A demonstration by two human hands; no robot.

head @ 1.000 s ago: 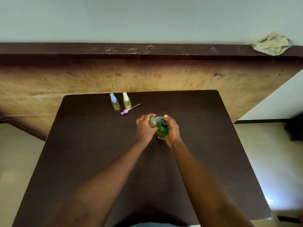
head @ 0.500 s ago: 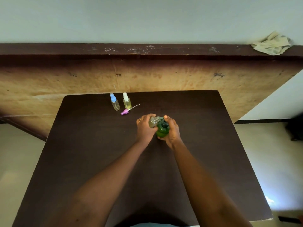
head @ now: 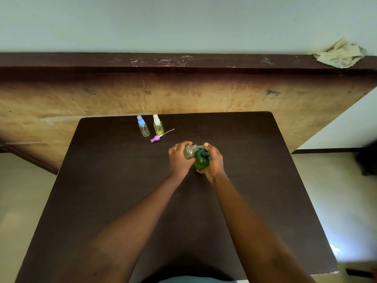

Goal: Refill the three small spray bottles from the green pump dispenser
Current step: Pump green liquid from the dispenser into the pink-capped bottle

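Left hand [head: 179, 160] grips one uncapped spray bottle [head: 189, 152], right hand [head: 213, 162] grips one green dispenser [head: 202, 160]; two capped bottles [head: 143, 126] upper left.

Surface: dark brown table [head: 114, 180], matte top, pale chipping at near-right edge | Far-left zone: blue-capped spray bottle [head: 143, 127] and white-capped spray bottle [head: 158, 126], both upright, side by side, apart | Just in front of them: purple spray head [head: 156, 138] lying flat, its dip tube pointing far-right.
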